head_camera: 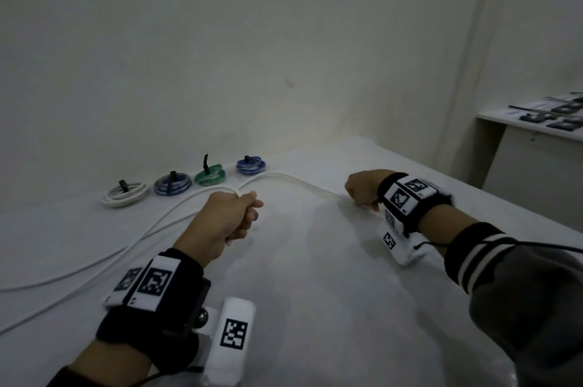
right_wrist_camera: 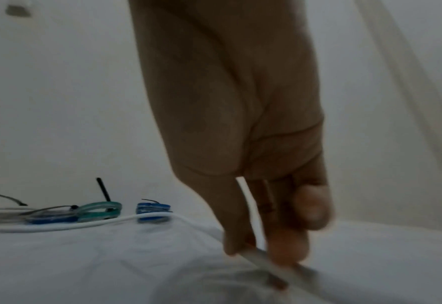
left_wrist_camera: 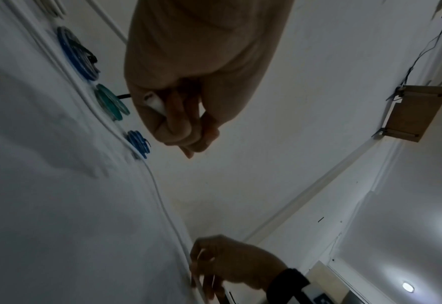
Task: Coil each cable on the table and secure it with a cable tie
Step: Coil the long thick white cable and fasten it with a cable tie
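White cable [head_camera: 285, 180]: strung mid-frame between both hands, tails trailing to the left edge. Left hand [head_camera: 227, 217] fisted round it; right hand [head_camera: 362, 187] pinching it against the table [head_camera: 315, 276]. Four tied coils [head_camera: 186, 181] upper left by the wall; bare tabletop lower centre.

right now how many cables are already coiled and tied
4, in a row by the wall: white coil far left, blue-and-white coil, green coil, blue coil far right. A fifth white cable lies uncoiled, held by both hands.

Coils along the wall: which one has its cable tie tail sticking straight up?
The green coil, third from the left between the two blue ones; its black tail stands upright, the others' lie low.
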